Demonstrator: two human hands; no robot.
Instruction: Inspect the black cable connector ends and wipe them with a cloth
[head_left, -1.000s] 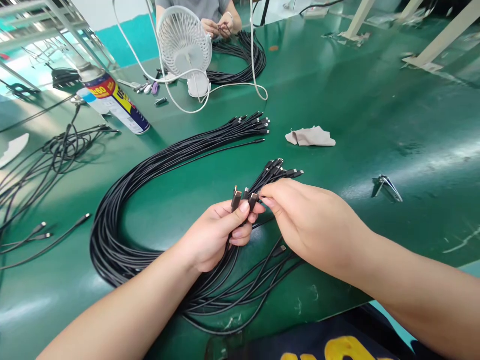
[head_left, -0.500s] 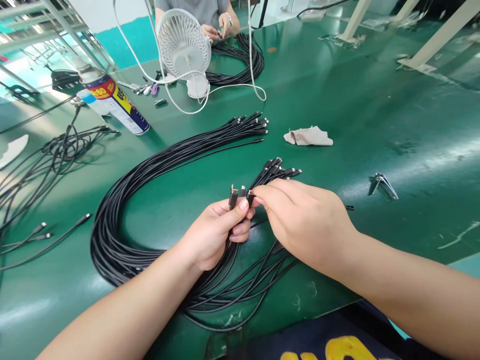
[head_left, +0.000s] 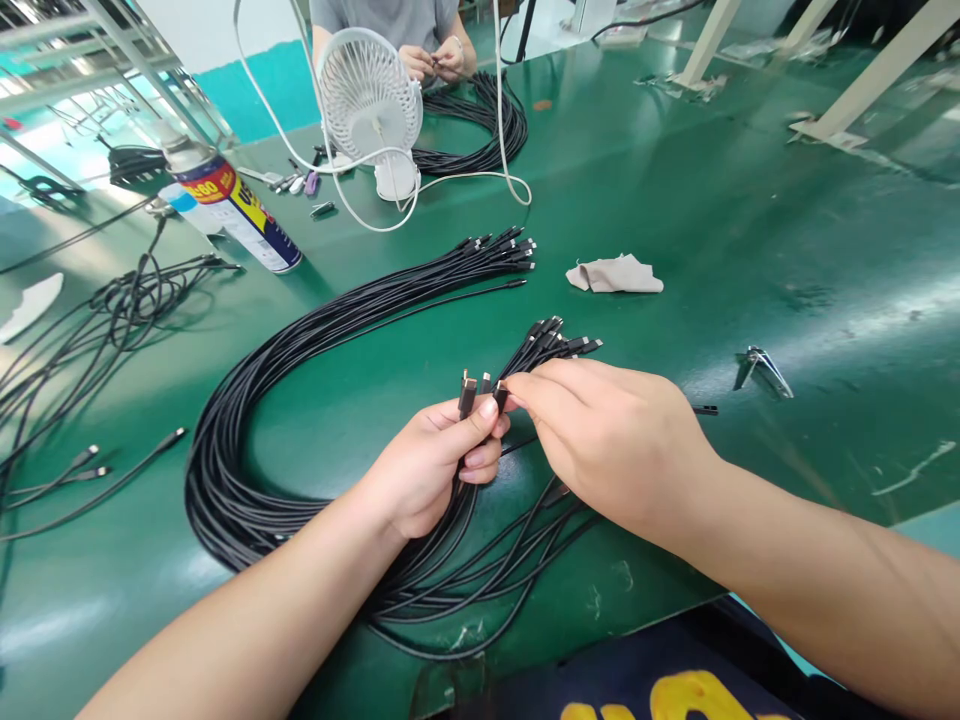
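My left hand (head_left: 450,450) is closed around a few black USB cables, whose plugs (head_left: 467,396) stick up past the thumb. The thumb presses on one plug (head_left: 500,394) at the right of the group. My right hand (head_left: 615,440) is pinched at the tip of that same plug; what lies between its fingertips, if anything, is hidden. Behind the hands rests a bundle of black cables (head_left: 232,410), curving round to the left, with many plug ends (head_left: 517,245) at the back. More plug ends (head_left: 555,340) lie just beyond my right hand.
A nail clipper (head_left: 766,370) and a crumpled cloth (head_left: 615,274) lie on the green table (head_left: 712,220). A white fan (head_left: 371,100) and a spray can (head_left: 236,205) stand further back. Loose cables (head_left: 135,300) spread at left. A co-worker's hands (head_left: 435,60) handle something beside another cable coil (head_left: 480,130).
My hands keep almost the same hold on the cables. The view has shifted very slightly. Across the table, the co-worker's hands have moved a little lower.
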